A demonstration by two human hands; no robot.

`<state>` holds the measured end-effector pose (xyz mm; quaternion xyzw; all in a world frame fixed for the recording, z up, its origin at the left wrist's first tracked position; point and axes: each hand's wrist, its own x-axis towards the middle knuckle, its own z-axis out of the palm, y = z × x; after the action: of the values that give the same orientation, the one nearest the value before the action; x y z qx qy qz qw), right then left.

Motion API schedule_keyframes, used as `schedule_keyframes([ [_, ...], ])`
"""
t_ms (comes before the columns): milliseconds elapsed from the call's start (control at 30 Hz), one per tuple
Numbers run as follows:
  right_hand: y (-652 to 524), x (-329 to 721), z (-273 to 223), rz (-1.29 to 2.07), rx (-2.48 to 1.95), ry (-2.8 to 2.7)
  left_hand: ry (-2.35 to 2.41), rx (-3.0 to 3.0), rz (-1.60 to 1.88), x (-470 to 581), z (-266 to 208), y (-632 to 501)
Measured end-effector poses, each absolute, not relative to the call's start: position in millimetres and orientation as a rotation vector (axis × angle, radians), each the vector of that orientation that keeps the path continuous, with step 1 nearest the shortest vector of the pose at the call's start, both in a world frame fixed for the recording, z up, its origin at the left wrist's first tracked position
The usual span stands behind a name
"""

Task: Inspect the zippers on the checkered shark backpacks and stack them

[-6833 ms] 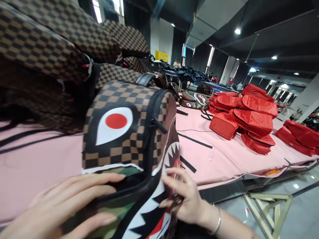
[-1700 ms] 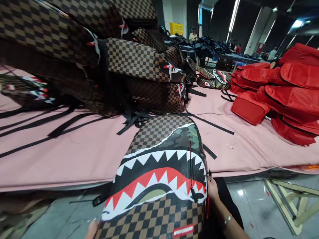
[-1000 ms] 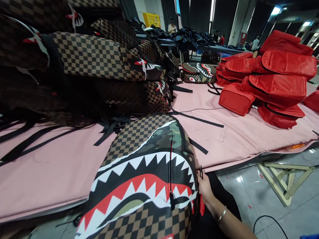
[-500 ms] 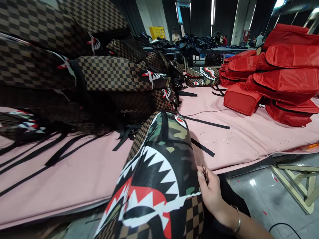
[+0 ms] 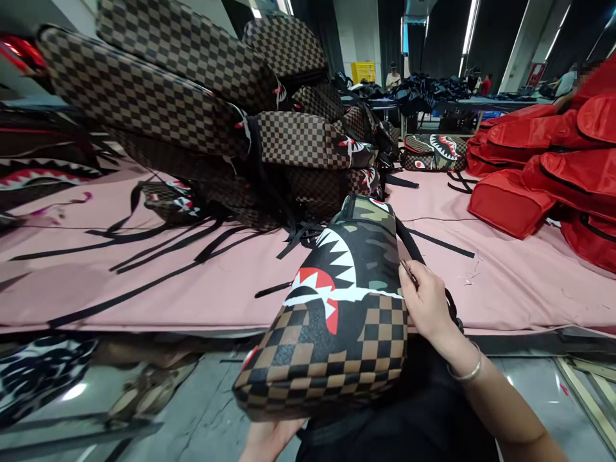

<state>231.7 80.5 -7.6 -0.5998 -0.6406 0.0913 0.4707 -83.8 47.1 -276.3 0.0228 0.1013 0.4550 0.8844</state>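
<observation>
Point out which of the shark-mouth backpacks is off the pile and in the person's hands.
The shark-mouth backpack at the table's near edge: the right hand rests against its side and the left hand supports it from below. The other checkered backpacks lie stacked on the pink table.

Stacked checkered backpacks [image 5: 202, 109], red bags [image 5: 543, 173], pink table [image 5: 144, 289].
</observation>
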Motion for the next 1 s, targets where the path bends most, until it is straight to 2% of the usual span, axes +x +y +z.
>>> schedule_keyframes([
  [200, 112.6, 215.2, 25.2, 0.227, -1.616, -1.657, 0.263, 0.041, 0.964, -66.5, -264.4, 47.2],
  [467, 151.5, 180.7, 65.8, 0.391, -1.583, -1.933, 0.464, -0.037, 1.079, -42.1, -264.9, 41.9],
  [767, 155.0, 153.9, 73.8, 0.390, -1.621, -2.071, 0.475, 0.046, 1.109, -38.2, -268.8, 36.8],
  [1000, 146.3, 151.5, 64.8, 0.359, -1.589, -2.123, 0.621, -0.030, 1.123, -39.3, -289.0, 33.5],
])
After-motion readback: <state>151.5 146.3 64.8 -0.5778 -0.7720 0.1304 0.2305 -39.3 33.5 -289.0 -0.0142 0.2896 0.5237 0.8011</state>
